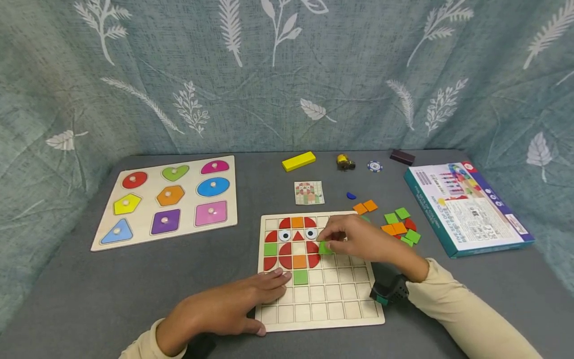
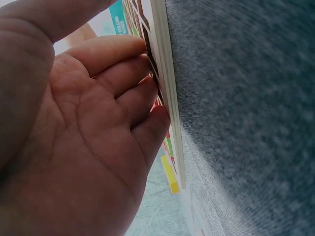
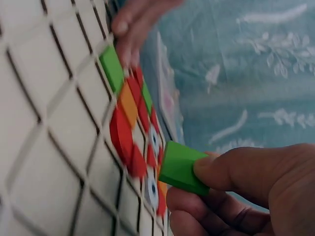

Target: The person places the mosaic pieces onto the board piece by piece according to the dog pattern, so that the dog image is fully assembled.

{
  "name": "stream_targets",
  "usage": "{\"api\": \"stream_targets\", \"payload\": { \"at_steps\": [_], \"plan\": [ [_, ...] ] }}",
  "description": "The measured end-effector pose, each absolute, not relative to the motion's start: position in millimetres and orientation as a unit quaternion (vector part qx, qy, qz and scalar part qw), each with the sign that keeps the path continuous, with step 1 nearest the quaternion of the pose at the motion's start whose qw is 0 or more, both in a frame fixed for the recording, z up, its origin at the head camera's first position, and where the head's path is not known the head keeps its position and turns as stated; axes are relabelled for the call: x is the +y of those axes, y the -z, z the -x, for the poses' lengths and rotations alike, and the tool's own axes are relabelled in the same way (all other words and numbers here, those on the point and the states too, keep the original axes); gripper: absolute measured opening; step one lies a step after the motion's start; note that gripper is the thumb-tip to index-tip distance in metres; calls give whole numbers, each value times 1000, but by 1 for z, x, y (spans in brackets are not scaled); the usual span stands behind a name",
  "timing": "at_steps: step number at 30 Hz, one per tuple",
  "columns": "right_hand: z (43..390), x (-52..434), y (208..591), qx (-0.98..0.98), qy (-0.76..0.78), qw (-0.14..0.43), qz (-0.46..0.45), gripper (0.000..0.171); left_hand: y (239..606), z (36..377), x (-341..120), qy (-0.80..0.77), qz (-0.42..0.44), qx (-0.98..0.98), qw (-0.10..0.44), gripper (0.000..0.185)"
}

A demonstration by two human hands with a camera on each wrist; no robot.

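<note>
A wooden grid board (image 1: 315, 312) lies on the table, its upper left filled with red, orange and green tiles and two round eye tiles. My right hand (image 1: 358, 238) pinches a green square tile (image 3: 183, 167) between thumb and fingers, held over the board beside the red curved tiles (image 1: 313, 253). My left hand (image 1: 237, 304) rests on the board's left edge with fairly straight fingers, its fingertips near a green tile (image 1: 300, 277) set in the grid. In the left wrist view, the left fingers (image 2: 123, 73) lie against the board's edge.
Loose green tiles (image 1: 402, 213) and orange tiles (image 1: 370, 205) lie right of the board, before a flat box (image 1: 471, 209). A small picture card (image 1: 309, 193) lies behind the board. A shape puzzle (image 1: 170, 202) sits left; a yellow block (image 1: 298, 161) and a dark block (image 1: 402, 157) stand at the back.
</note>
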State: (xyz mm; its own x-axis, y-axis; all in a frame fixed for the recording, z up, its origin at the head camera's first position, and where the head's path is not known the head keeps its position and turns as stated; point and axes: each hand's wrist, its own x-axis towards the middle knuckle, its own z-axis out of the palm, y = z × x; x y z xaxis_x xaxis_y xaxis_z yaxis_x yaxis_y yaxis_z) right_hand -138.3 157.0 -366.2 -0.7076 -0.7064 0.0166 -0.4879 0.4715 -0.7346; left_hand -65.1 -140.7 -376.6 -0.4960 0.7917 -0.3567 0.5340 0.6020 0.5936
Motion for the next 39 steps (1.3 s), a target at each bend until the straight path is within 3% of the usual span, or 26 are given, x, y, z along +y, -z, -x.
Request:
{"api": "stream_targets", "payload": {
  "at_steps": [18,28,39],
  "plan": [
    [110,110,384,777,382,263,425,14,376,66,-139,-211,-391,841,310,70],
    [107,107,388,806,331,221,438,16,376,66,-139,-212,-390,841,311,70],
    [103,109,387,821,319,220,419,13,377,66,-139,-212,-387,841,312,72]
  ]
}}
